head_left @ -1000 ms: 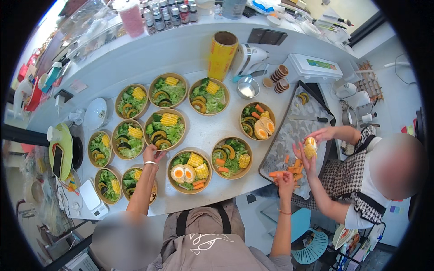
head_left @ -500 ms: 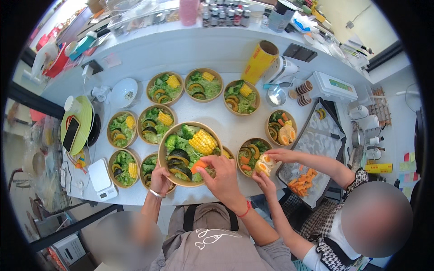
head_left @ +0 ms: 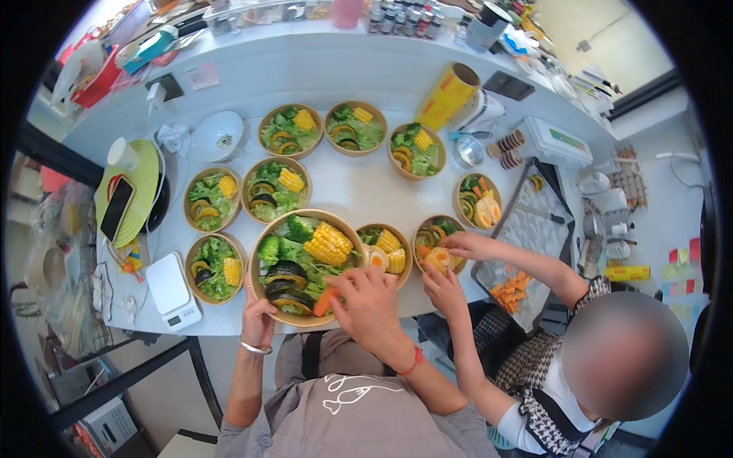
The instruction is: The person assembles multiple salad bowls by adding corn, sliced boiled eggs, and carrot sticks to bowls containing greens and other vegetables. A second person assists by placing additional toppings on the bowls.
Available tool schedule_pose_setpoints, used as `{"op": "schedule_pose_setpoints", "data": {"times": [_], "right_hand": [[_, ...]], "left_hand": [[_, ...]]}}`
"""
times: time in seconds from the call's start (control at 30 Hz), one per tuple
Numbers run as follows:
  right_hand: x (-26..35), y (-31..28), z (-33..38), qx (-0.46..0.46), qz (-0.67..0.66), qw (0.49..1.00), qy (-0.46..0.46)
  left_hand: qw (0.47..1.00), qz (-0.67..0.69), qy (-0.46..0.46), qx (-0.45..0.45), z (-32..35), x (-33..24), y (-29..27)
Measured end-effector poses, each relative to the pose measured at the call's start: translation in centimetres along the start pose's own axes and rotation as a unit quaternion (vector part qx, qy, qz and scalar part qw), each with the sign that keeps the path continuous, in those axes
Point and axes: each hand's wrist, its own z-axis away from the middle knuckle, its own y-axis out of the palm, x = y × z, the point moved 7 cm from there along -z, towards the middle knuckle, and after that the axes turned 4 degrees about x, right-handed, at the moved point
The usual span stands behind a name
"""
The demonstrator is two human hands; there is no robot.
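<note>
My left hand (head_left: 257, 314) grips the lower left side of a brown paper bowl (head_left: 304, 321), held up above the table. In it lie broccoli (head_left: 269, 248), a corn piece (head_left: 328, 243), dark-rinded pumpkin slices (head_left: 287, 282) and shredded greens. My right hand (head_left: 372, 311) reaches over the bowl's right rim, fingertips pinching an orange carrot piece (head_left: 326, 301) low beside the pumpkin. Just behind that hand stands another bowl (head_left: 407, 243) with corn and a halved egg (head_left: 376, 258). At my right, a co-worker's hands (head_left: 467, 246) hold egg halves (head_left: 438, 260) over a salad bowl.
Several similar salad bowls (head_left: 213, 230) stand across the table. A white scale (head_left: 169, 286) lies at left, near a green round mat (head_left: 145, 206) with a phone. At right, a lined tray (head_left: 527, 237) carries carrot pieces (head_left: 510, 291). A yellow roll (head_left: 450, 95) stands at the back.
The held bowl has shifted slightly left and down, uncovering the corn-and-egg bowl behind it. My right fingers still hold the carrot, now lower. The co-worker's egg halves have come down nearer their bowl.
</note>
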Motion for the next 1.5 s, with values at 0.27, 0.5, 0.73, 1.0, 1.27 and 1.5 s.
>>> {"op": "schedule_pose_setpoints", "data": {"times": [0.27,0.5,0.73,1.0,1.27,1.5], "right_hand": [[0.9,-0.5,1.1,-0.054,-0.062,0.996,-0.017],[-3.3,-0.3,4.3,-0.092,-0.172,0.978,0.071],[-12.4,9.5,10.8,-0.077,-0.476,0.805,0.346],[-18.3,16.8,14.5,-0.106,-0.622,0.542,0.556],[-23.1,17.4,14.1,-0.207,-0.650,0.536,0.497],[-21.6,15.1,11.0,-0.159,-0.672,0.515,0.507]], "left_hand": [[1.000,0.012,0.004,0.009,-0.1,-0.9,-1.4],[0.999,0.001,-0.023,-0.025,0.2,-1.3,-3.9],[0.999,0.020,-0.026,-0.024,-0.6,-1.4,-3.4],[0.998,0.025,-0.057,-0.019,-1.6,0.1,-2.8],[0.996,0.020,-0.076,-0.036,-1.5,0.6,-1.4],[0.995,0.032,-0.084,-0.038,-1.7,1.9,-1.8]]}}
